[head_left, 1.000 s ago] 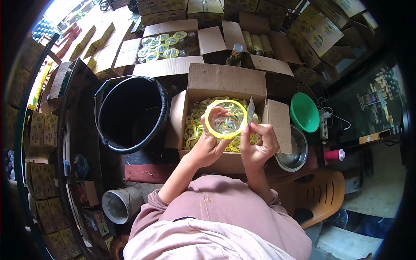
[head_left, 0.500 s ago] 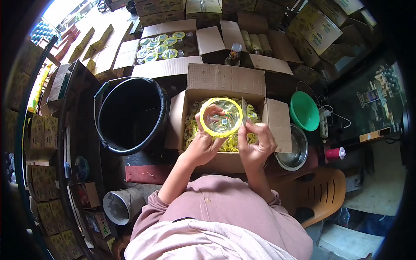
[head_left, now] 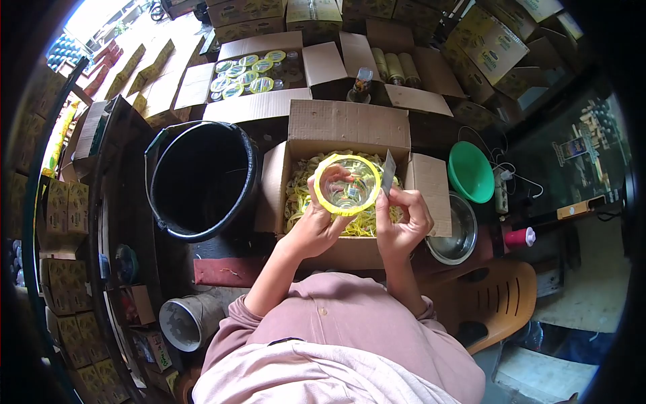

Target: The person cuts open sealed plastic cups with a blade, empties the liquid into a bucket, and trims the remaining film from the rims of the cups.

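My left hand is wrapped around a clear jar with a yellow band around its rim, its round end facing me. A small coloured label shows through the clear wall. Between the thumb and fingers of my right hand is a thin grey flat piece, blade-like, standing up beside the jar's right rim. Whether it touches the rim I cannot tell. Beneath both hands, an open cardboard box holds a heap of yellow strips.
To the left stands a large black bucket. A green bowl, a metal bowl and a pink thread spool lie to the right. Behind, a carton contains several yellow-rimmed jars, near a small bottle.
The jar has shifted slightly right in my left hand's grip. In my right hand the grey flat piece has tipped to the right, and more of its face shows.
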Action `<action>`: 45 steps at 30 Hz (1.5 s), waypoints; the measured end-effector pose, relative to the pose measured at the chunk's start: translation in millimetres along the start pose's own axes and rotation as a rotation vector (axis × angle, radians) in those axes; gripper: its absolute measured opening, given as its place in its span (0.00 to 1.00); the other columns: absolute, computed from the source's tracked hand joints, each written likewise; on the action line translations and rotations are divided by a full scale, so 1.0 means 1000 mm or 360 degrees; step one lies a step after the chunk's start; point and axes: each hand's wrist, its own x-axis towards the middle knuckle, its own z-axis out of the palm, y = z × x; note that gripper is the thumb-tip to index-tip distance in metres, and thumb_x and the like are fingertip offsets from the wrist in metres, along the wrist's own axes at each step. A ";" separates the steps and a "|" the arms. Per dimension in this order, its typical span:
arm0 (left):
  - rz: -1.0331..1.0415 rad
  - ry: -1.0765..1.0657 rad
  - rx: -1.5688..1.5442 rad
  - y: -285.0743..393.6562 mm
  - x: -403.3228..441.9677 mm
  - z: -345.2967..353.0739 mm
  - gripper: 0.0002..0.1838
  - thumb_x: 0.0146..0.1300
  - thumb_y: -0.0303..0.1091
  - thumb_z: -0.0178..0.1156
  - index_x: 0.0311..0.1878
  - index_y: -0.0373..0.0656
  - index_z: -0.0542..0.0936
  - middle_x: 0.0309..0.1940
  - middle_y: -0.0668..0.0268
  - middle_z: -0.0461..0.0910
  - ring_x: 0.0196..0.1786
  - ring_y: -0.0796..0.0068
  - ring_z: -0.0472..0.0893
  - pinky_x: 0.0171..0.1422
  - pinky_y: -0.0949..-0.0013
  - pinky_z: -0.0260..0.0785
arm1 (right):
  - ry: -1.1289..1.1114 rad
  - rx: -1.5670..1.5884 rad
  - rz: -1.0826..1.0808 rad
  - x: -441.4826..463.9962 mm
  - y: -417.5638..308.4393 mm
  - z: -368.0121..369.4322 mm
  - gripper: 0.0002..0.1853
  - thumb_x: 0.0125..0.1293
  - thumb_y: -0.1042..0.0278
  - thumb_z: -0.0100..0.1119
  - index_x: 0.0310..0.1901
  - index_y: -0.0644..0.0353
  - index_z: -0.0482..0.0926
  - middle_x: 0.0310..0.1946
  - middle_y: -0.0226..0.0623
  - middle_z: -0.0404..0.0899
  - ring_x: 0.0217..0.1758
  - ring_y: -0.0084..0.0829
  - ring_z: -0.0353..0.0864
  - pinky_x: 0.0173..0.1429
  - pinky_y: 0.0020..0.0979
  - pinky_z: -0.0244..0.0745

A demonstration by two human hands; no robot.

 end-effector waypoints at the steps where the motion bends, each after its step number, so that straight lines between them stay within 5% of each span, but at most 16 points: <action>1: 0.0001 -0.0018 0.0017 0.002 0.001 -0.001 0.38 0.60 0.27 0.53 0.62 0.39 0.37 0.55 0.52 0.56 0.59 0.60 0.63 0.65 0.62 0.53 | -0.0006 -0.0023 -0.0032 -0.002 -0.001 -0.001 0.07 0.46 0.84 0.62 0.29 0.65 0.78 0.24 0.36 0.78 0.25 0.24 0.78 0.30 0.22 0.72; 8: -0.0061 -0.0132 0.0031 -0.002 -0.002 -0.004 0.38 0.60 0.29 0.53 0.64 0.38 0.38 0.56 0.53 0.56 0.60 0.59 0.63 0.66 0.62 0.51 | -0.0048 -0.0091 -0.0106 0.002 -0.003 0.000 0.08 0.46 0.84 0.62 0.30 0.65 0.78 0.24 0.36 0.78 0.26 0.24 0.78 0.31 0.23 0.73; 11: -0.0022 -0.0225 0.0196 0.000 -0.003 -0.004 0.34 0.59 0.30 0.54 0.63 0.36 0.46 0.55 0.54 0.57 0.59 0.60 0.63 0.66 0.63 0.51 | -0.0023 -0.0106 -0.0140 0.008 0.000 0.003 0.07 0.47 0.84 0.62 0.28 0.66 0.76 0.23 0.34 0.75 0.25 0.21 0.75 0.31 0.21 0.70; 17: -0.0121 0.0060 -0.0617 -0.002 0.001 0.001 0.34 0.54 0.31 0.61 0.61 0.36 0.55 0.52 0.57 0.62 0.58 0.65 0.65 0.63 0.64 0.57 | -0.0056 -0.0026 0.0055 0.013 0.004 0.003 0.07 0.48 0.84 0.63 0.29 0.66 0.76 0.24 0.34 0.75 0.26 0.20 0.75 0.32 0.20 0.70; 21: -0.0028 0.0261 -0.0564 -0.002 0.007 0.004 0.39 0.45 0.26 0.69 0.59 0.39 0.58 0.50 0.61 0.65 0.54 0.69 0.69 0.56 0.68 0.65 | -0.0077 0.0067 -0.0037 0.010 0.008 0.000 0.07 0.48 0.84 0.62 0.29 0.64 0.78 0.24 0.35 0.78 0.23 0.23 0.76 0.28 0.21 0.69; 36: 0.0026 0.0095 -0.0209 -0.004 0.005 0.000 0.38 0.40 0.29 0.71 0.57 0.39 0.63 0.49 0.59 0.69 0.53 0.66 0.71 0.57 0.67 0.65 | -0.0175 -0.0013 -0.0108 0.005 0.001 -0.007 0.07 0.47 0.83 0.64 0.29 0.64 0.79 0.22 0.35 0.77 0.24 0.23 0.77 0.30 0.22 0.71; 45: -0.0041 0.0143 -0.0458 -0.002 0.005 -0.001 0.40 0.39 0.27 0.71 0.58 0.38 0.62 0.50 0.60 0.69 0.53 0.67 0.71 0.59 0.67 0.63 | -0.0238 0.0138 0.0017 0.004 0.004 -0.015 0.07 0.49 0.85 0.62 0.30 0.66 0.76 0.23 0.32 0.72 0.27 0.20 0.70 0.33 0.20 0.66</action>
